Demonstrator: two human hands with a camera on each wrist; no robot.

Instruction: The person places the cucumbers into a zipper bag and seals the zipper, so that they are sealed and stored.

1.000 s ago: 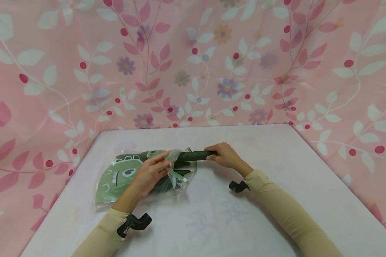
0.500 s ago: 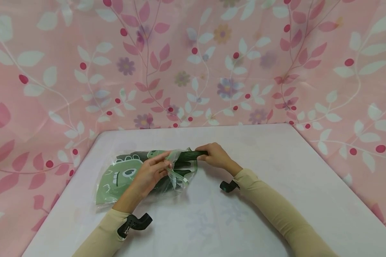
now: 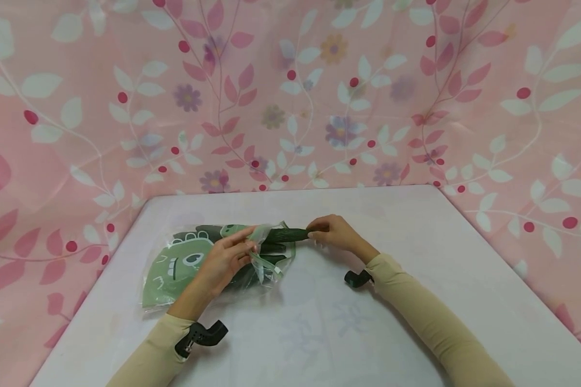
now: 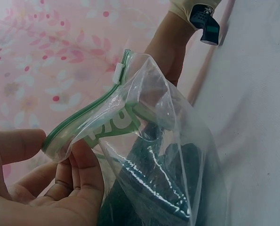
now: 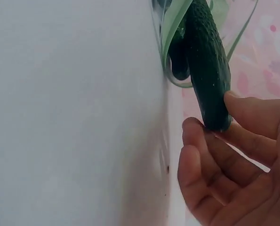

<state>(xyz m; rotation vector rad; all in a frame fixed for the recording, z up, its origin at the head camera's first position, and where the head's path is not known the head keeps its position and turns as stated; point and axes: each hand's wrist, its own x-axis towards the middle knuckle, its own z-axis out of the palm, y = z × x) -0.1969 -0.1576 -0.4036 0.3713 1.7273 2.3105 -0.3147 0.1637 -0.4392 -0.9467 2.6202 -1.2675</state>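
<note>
A clear zip bag (image 3: 162, 290) with a green cartoon print lies on the left of the table, its mouth facing right. My left hand (image 3: 228, 263) pinches the bag's green-edged rim between thumb and fingers, also seen close up in the left wrist view. Out of the mouth sticks a dark green cucumber (image 3: 290, 235), partly inside the bag. My right hand (image 3: 336, 234) has its thumb and fingertips at the cucumber's outer end; in the right wrist view the thumb touches its side. Several more dark cucumbers (image 3: 273, 259) show inside the bag.
A white slider (image 4: 118, 74) sits on the bag's green zip strip. The white-covered table (image 3: 392, 215) ends at a pink floral curtain (image 3: 290, 97) behind. Black wrist cameras (image 3: 200, 336) are strapped over both beige sleeves.
The cucumber has slid left, deeper into the bag. My right hand first moved left with it, then drew back right to its tip. My left hand stays at the rim.
</note>
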